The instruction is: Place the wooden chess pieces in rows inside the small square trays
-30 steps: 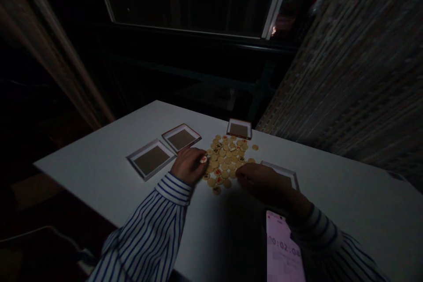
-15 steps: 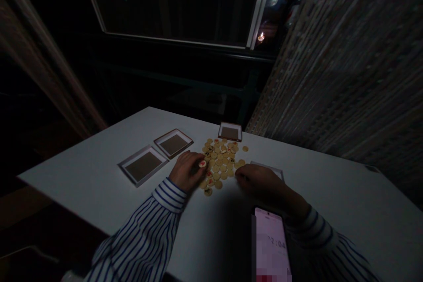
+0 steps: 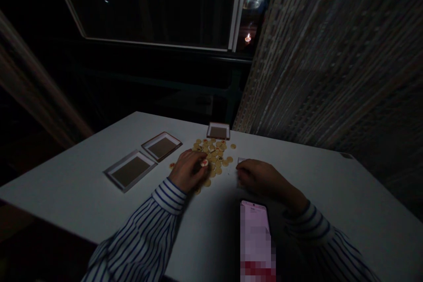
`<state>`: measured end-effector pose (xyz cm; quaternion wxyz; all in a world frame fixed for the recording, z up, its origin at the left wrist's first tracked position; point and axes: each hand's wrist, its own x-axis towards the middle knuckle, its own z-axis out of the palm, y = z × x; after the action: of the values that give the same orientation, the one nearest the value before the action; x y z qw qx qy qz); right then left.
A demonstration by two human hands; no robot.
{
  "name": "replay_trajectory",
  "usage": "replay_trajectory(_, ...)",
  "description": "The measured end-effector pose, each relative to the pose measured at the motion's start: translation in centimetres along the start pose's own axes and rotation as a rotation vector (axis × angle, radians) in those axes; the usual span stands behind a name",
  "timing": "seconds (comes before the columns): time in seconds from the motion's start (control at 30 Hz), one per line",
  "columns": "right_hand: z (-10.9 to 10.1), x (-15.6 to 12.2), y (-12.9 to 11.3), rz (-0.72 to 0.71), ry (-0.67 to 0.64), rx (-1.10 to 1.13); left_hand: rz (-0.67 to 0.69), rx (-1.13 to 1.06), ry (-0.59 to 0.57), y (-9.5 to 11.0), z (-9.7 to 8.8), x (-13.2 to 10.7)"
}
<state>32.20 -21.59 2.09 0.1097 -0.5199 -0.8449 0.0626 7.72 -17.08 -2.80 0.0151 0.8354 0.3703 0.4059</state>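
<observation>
Loads of xiangqi pieces (image 3: 214, 153) heaped in the middle of this white table (image 3: 330, 211), and it's pretty dark in here tbh. From where I'm standing, the left hand (image 3: 187, 172) is pinching one red-marked piece (image 3: 204, 163) between thumb and fingers, right at the heap's near-left edge. Another reddish piece (image 3: 172, 165) sits just beyond that hand, apart from the rest. The right hand (image 3: 269, 180) is curled up by a half-hidden tray (image 3: 241, 160); can't tell if it's gripping anything.

I'd call this the picking-and-handling step, one piece at a time. Next move, imo, calls for a steady pinch, a lift clear of the neighbours, then easing the fingers apart without scattering the heap. I'd also watch that right forearm around the lit phone (image 3: 256, 233) just below it.
</observation>
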Motion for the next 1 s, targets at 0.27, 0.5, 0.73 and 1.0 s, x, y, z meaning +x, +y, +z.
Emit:
replay_trajectory(0.27, 0.2, -1.1, 1.3, 0.064, 0.049, 0.062, 0.036, -0.039, -0.01, 1.3, 1.4, 0.9)
replay_trajectory(0.5, 0.5, -1.9, 1.9, 0.138, 0.075, 0.083, 0.06, -0.085, -0.019, 2.8, 2.6, 1.7)
replay_trajectory(0.73, -0.1, -1.8, 2.5, 0.147, 0.104, 0.075, 0.061, -0.147, -0.016, 4.1, 4.5, 3.2)
replay_trajectory(1.0, 0.2, -1.5, 3.4, 0.203, 0.149, 0.089, 0.018, -0.186, -0.023, 5.2, 7.5, 3.9)
